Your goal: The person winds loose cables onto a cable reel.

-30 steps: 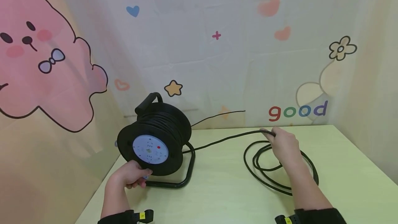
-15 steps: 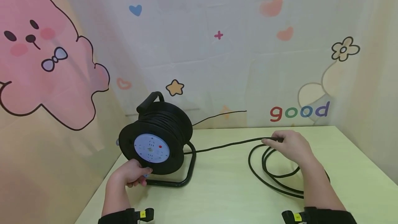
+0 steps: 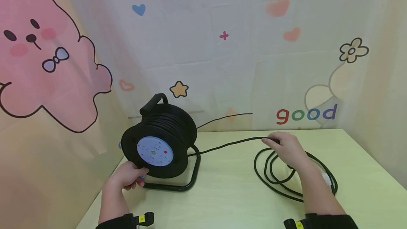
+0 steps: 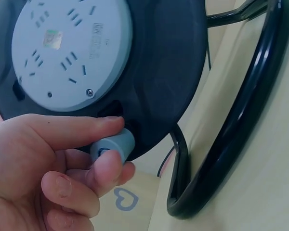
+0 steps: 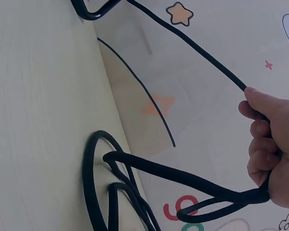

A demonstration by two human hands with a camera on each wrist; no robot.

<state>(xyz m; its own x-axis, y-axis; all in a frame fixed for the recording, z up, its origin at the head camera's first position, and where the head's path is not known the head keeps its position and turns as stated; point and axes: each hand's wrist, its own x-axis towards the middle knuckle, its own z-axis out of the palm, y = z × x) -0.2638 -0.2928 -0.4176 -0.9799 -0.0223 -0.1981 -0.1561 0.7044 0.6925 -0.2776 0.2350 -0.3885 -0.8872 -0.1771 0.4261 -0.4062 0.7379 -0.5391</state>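
Note:
A black cable reel [image 3: 131,140] with a pale blue socket face [image 3: 154,151] stands at the table's left, on a bent black tube frame [image 3: 194,172]. Thumb and fingers of my left hand [image 3: 125,176] pinch the reel's small grey-blue knob [image 4: 123,144], low on the front disc. Black cable [image 3: 229,146] runs from the reel to my right hand [image 3: 287,149], whose fingers curl round it above the table. In the right wrist view the cable [image 5: 202,50] looks stretched straight toward the reel. Below that hand lie loose loops of cable [image 3: 264,181].
A pale table [image 3: 229,193] carries everything. Behind it hangs a printed curtain [image 3: 203,52] with hearts and a star. Something white [image 3: 326,178] shows among the loops, partly behind the right forearm. The reel's carrying handle [image 3: 152,104] points up.
The reel's front disc has turned slightly clockwise, the left hand moving a little left with the knob. The right hand went right and down, then back left and up with the cable.

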